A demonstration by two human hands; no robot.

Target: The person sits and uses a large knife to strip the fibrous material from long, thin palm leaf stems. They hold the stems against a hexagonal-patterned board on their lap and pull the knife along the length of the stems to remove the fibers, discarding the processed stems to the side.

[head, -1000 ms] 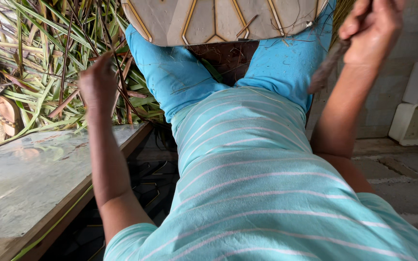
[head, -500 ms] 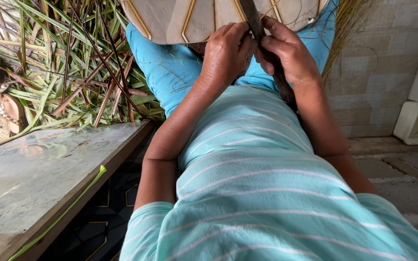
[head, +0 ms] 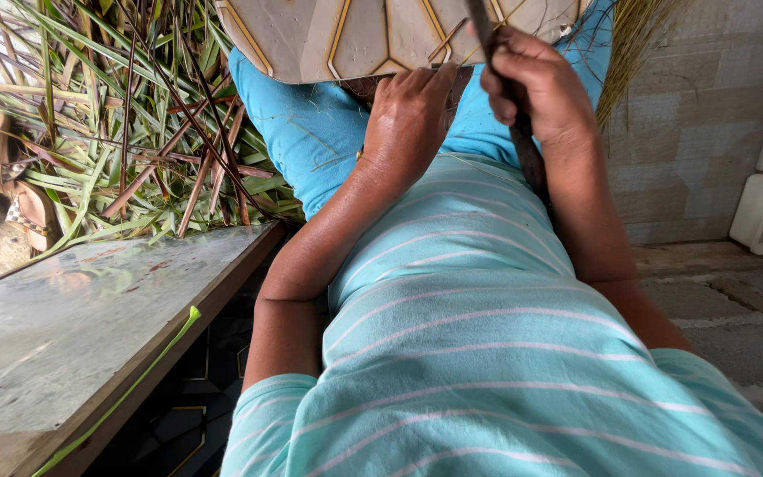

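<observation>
The right hand (head: 542, 81) is clenched around one long dark flat blade (head: 527, 150), which runs down from the top of the view along the forearm. The left hand (head: 410, 119) rests beside it, fingers loosely curled against a beige patterned tile-like panel (head: 328, 35) above the two blue-clad knees (head: 298, 132). One heap of green palm leaves (head: 108, 124) lies left.

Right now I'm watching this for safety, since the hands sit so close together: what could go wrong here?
1. The right hand grips a dark blade-like tool right beside the left hand; a slip could likely cut the fingers.
2. The tool's lower end lies along the striped shirt, so a jerk might nick the body.
3. The cut leaves piled at the side could snag an arm.
</observation>
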